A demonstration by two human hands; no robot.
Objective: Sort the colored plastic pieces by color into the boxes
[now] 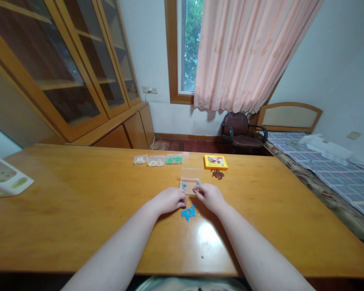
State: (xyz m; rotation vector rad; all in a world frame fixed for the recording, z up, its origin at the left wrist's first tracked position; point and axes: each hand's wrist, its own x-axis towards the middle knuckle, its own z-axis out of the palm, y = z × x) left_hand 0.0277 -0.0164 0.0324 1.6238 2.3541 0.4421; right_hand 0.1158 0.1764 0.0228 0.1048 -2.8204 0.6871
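Note:
A clear plastic box (190, 175) lies with its lid raised at the back, and a few blue pieces (184, 185) are inside. In front of it a small pile of blue pieces (188, 213) is spread on the table. My left hand (172, 199) has its fingers curled down at the pile's far left edge; whether a piece is in them is too small to see. My right hand (210, 196) is over the box's front right corner, thumb and finger pinched together. What that pinch holds, if anything, I cannot make out.
Behind stand clear boxes with green pieces (174, 160), cream pieces (156, 163) and pale contents (140, 160). A yellow box (215, 162) lies to the right, with brown pieces (217, 174) before it. A white device (6, 176) is at the far left of the wooden table (79, 210).

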